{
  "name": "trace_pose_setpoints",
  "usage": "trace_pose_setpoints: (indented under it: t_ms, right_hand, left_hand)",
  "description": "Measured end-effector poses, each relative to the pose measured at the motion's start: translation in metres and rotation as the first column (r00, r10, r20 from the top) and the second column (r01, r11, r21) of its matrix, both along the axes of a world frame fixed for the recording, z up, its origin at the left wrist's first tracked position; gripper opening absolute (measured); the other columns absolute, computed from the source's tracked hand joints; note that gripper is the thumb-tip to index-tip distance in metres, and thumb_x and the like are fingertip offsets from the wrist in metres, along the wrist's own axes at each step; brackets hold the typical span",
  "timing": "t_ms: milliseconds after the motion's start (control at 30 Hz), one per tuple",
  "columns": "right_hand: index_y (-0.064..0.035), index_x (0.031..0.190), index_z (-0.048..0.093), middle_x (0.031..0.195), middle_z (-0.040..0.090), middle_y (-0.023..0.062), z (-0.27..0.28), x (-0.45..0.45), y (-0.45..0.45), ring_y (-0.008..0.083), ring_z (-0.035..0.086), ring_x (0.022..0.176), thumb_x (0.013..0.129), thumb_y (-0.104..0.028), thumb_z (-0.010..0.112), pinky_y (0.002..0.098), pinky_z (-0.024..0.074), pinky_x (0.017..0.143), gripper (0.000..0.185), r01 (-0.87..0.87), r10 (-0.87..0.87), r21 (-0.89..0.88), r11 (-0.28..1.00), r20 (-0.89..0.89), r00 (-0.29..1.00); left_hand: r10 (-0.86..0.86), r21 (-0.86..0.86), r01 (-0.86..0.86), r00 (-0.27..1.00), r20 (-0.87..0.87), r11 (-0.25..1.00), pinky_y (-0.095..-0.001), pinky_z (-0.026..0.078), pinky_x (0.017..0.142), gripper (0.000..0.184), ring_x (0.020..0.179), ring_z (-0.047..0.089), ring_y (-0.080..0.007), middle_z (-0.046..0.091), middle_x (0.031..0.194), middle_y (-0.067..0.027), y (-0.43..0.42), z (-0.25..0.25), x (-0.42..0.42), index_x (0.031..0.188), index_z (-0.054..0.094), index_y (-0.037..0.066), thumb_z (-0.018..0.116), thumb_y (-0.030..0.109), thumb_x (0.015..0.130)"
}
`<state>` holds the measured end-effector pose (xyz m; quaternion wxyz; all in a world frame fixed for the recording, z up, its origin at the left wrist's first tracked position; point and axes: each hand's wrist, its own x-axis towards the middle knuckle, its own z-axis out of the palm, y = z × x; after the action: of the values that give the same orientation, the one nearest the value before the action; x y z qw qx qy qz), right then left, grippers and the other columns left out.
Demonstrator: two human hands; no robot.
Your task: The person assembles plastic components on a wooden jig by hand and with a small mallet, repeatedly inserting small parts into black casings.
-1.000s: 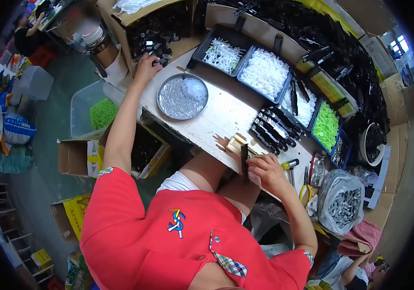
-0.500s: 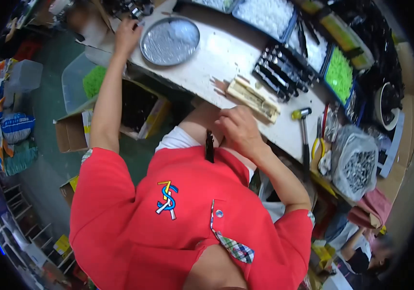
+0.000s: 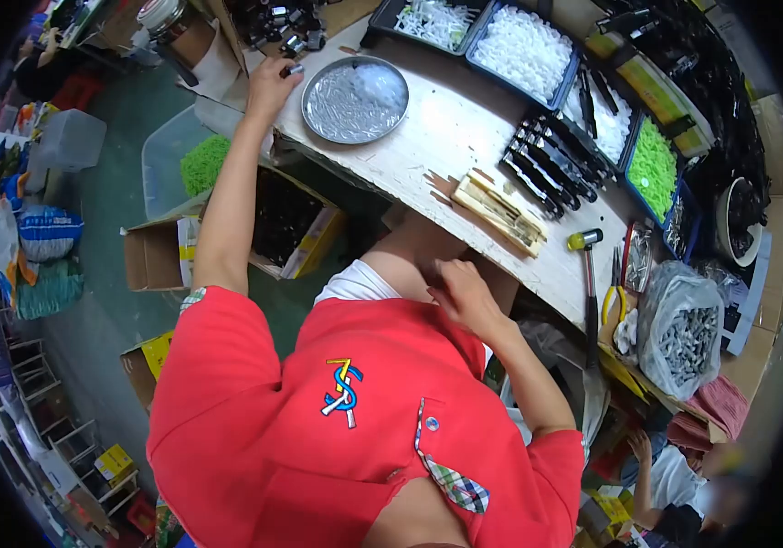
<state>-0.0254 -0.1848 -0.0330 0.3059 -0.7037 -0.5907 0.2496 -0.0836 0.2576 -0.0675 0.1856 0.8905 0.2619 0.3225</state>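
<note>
My left hand (image 3: 271, 91) is at the far left end of the workbench, its fingers pinched on a small shiny dark metal part (image 3: 293, 69). Just right of it lies a round metal tray (image 3: 355, 100) with a shiny, wet-looking surface and whitish stuff at its upper side. A pile of small black and silvery parts (image 3: 286, 36) is beyond that hand. My right hand (image 3: 466, 297) is over my lap, below the bench edge, with fingers curled; what they hold, if anything, is hidden. Nearest to it on the bench is a wooden block-like fixture (image 3: 499, 212) with a groove.
Black handle-like pieces (image 3: 551, 164) lie in a row behind the fixture. Bins of white pieces (image 3: 519, 55) and green pieces (image 3: 653, 169) line the back. A hammer (image 3: 590, 274), yellow-handled pliers (image 3: 613, 306) and a bag of metal parts (image 3: 684, 329) are right. Another person sits lower right.
The view has shifted, moving the bench rightward. My left hand now shows a small part at its fingertips. My right hand has lowered towards my lap; the dark strip seen there is out of sight.
</note>
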Motion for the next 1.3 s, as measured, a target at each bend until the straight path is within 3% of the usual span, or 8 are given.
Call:
trace_pose_setpoints:
  t_ms: [133,300,400,767,1133,1200,1233,1300]
  right_hand:
    - [-0.0045,0.109,0.049,0.084,0.051,0.0141,0.063,0.009,-0.011,0.0311,0.047,0.080,0.074,0.002,0.054,0.0383,0.0374,0.073,0.036,0.191,-0.197,0.048,0.980,0.211,0.957]
    - [-0.0060,0.102,0.053,0.096,0.053,0.0119,0.038,0.056,-0.020,0.0297,0.050,0.086,0.065,0.005,0.052,0.0365,0.0395,0.072,0.038,0.342,-0.478,0.356,0.870,0.435,0.763]
    - [-0.0086,0.099,0.054,0.111,0.051,0.0076,0.025,0.068,-0.019,0.0255,0.048,0.095,0.072,-0.005,0.055,0.0370,0.0363,0.080,0.028,0.319,-0.378,0.210,0.924,0.618,0.689]
    - [-0.0090,0.120,0.046,0.134,0.038,0.0016,0.007,0.053,0.012,0.0182,0.037,0.120,0.081,-0.019,0.053,0.0455,0.0185,0.101,0.041,0.287,-0.294,0.132,0.949,0.706,0.644]
    - [-0.0030,0.101,0.056,0.105,0.058,0.0086,0.002,0.070,0.010,0.0236,0.051,0.092,0.082,-0.010,0.053,0.0343,0.0345,0.083,0.021,0.473,-0.625,0.529,0.704,0.144,0.768]
    - [-0.0033,0.099,0.056,0.101,0.059,0.0080,0.001,0.070,0.010,0.0236,0.052,0.090,0.082,-0.009,0.054,0.0344,0.0346,0.081,0.019,0.464,-0.617,0.522,0.716,0.162,0.770]
    - [-0.0034,0.098,0.057,0.098,0.059,0.0077,0.001,0.070,0.010,0.0234,0.052,0.088,0.081,-0.008,0.054,0.0343,0.0348,0.080,0.018,0.468,-0.624,0.529,0.708,0.157,0.766]
    - [-0.0034,0.097,0.057,0.097,0.059,0.0076,0.002,0.069,0.009,0.0233,0.052,0.088,0.081,-0.008,0.055,0.0341,0.0348,0.079,0.017,0.481,-0.631,0.520,0.706,0.153,0.761]
  left_hand:
    - [0.011,-0.043,-0.011,1.000,0.005,0.999,-0.0339,0.047,0.063,0.024,0.066,0.058,-0.0242,0.059,0.073,-0.0115,-0.003,0.000,-0.015,0.091,0.065,0.005,0.066,0.018,0.070]
    - [0.229,-0.848,0.084,0.945,0.235,0.523,-0.0220,0.042,0.050,0.024,0.058,0.052,-0.0091,0.057,0.068,-0.0013,-0.018,0.018,-0.016,0.097,0.061,0.000,0.058,0.020,0.084]
    - [0.093,-0.820,0.401,0.876,0.474,0.409,-0.0232,0.043,0.053,0.020,0.065,0.054,-0.0114,0.058,0.078,-0.0057,-0.045,0.032,-0.013,0.098,0.059,-0.001,0.056,0.014,0.086]
    - [-0.273,-0.905,0.425,0.868,0.414,-0.024,-0.0215,0.045,0.053,0.021,0.065,0.055,-0.0103,0.061,0.080,-0.0055,-0.177,0.090,0.034,0.102,0.061,0.002,0.057,0.013,0.084]
    - [-0.672,-0.576,0.490,0.726,-0.145,0.654,-0.0287,0.045,0.054,0.017,0.059,0.057,-0.0119,0.061,0.066,-0.0084,-0.262,0.072,0.080,0.083,0.065,0.001,0.064,0.016,0.076]
    - [-0.601,-0.210,0.563,0.737,-0.309,0.799,-0.0282,0.045,0.055,0.016,0.062,0.057,-0.0113,0.060,0.068,-0.0082,-0.264,0.062,0.084,0.081,0.065,0.002,0.064,0.016,0.076]
    - [-0.615,-0.297,0.548,0.755,-0.227,0.782,-0.0358,0.048,0.060,0.016,0.059,0.060,-0.0273,0.060,0.071,-0.0167,-0.260,0.058,0.083,0.075,0.065,0.001,0.062,0.017,0.073]
    - [-0.604,-0.690,0.377,0.790,-0.110,0.618,-0.0289,0.047,0.057,0.011,0.060,0.058,-0.0158,0.059,0.067,-0.0097,-0.249,0.053,0.081,0.074,0.064,0.001,0.065,0.012,0.073]
